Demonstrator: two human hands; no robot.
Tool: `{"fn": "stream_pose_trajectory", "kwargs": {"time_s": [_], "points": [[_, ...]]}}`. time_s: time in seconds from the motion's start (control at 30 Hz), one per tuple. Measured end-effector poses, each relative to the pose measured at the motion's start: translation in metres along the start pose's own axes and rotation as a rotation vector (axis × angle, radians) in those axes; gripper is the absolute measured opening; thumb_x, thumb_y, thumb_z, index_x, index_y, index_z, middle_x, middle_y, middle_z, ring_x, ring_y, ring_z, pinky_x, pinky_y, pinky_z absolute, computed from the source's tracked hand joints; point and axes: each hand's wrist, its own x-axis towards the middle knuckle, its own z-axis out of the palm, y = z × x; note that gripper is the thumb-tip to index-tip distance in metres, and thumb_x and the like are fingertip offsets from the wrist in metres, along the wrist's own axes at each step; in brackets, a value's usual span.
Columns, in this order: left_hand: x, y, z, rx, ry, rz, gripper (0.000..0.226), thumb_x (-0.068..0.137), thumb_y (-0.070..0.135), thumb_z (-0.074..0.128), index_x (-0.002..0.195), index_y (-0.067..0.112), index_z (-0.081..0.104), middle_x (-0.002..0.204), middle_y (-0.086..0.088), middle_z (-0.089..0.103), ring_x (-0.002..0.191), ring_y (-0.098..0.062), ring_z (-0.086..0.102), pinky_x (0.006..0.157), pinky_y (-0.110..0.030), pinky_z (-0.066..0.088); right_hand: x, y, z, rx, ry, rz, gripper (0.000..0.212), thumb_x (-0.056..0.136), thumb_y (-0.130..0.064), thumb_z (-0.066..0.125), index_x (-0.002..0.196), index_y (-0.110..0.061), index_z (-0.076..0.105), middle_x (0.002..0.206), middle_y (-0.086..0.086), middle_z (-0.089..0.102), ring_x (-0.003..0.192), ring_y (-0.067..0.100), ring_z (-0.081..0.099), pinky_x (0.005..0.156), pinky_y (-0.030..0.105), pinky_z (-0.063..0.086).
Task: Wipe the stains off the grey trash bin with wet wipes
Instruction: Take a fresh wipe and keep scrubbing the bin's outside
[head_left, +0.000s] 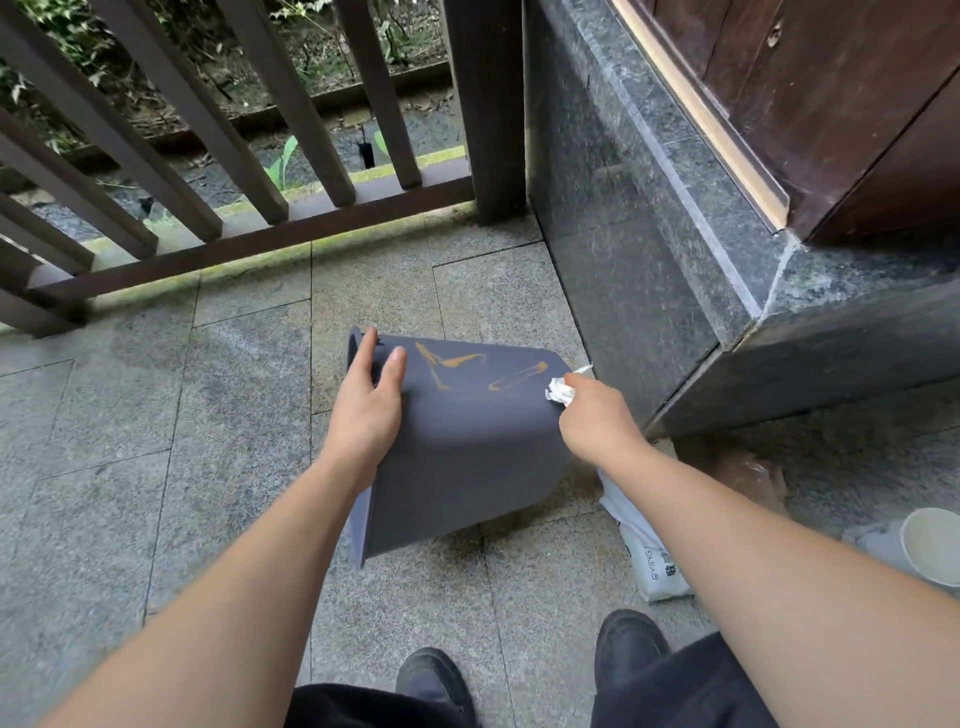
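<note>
So the grey plastic trash bin (467, 447) is lying on its side on the speckled stone-tile floor (234, 415), right around the middle of the frame, open end pointing left and its base toward the right. There are orange-brown smeared stains (452, 364) across the upper face of it, one zigzag bit and another streak closer to the base.

The left hand (366, 400) is resting flat on the bin near the rim, fingers straight and a little spread, not gripping anything, just pressing down on the side. The right hand (597, 421) has its fingers curled tight around a scrunched-up white wet wipe (560, 391), and the wad is touching the bin's right edge just beside the nearer streak.

Lower right of the bin, partly under the right forearm, there's a white soft pack with dark print (649, 561) on the floor. A white paper cup (932, 551) sits at the far right edge. Dark brown wooden railing (208, 171) runs across the upper left, dark polished stone plinth (649, 260) upper right. Two black shoes (628, 649) at the bottom.
</note>
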Motion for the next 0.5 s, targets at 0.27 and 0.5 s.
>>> {"fn": "stream_pose_trajectory", "kwargs": {"time_s": [0.27,0.5], "points": [[0.001,0.007,0.01,-0.158,0.014,-0.035,0.057,0.105,0.052,0.029,0.158,0.03,0.027,0.154,0.025,0.026,0.132,0.017,0.021,0.099,-0.001,0.017,-0.023,-0.041,0.052,0.018,-0.006,-0.119,0.076,0.078,0.0,0.042,0.149,-0.011,0.018,0.152,0.007,0.025,0.145,0.026,0.015,0.112,0.043,0.029],[0.003,0.014,0.015,-0.076,-0.038,0.004,0.056,0.106,0.045,0.037,0.158,0.029,0.026,0.162,0.012,0.026,0.142,0.002,0.024,0.112,-0.019,0.019,-0.063,-0.093,0.066,0.039,-0.071,-0.569,0.09,0.071,-0.005,0.044,0.154,-0.013,0.012,0.163,0.005,0.012,0.15,0.013,0.003,0.122,0.03,0.001]]}}
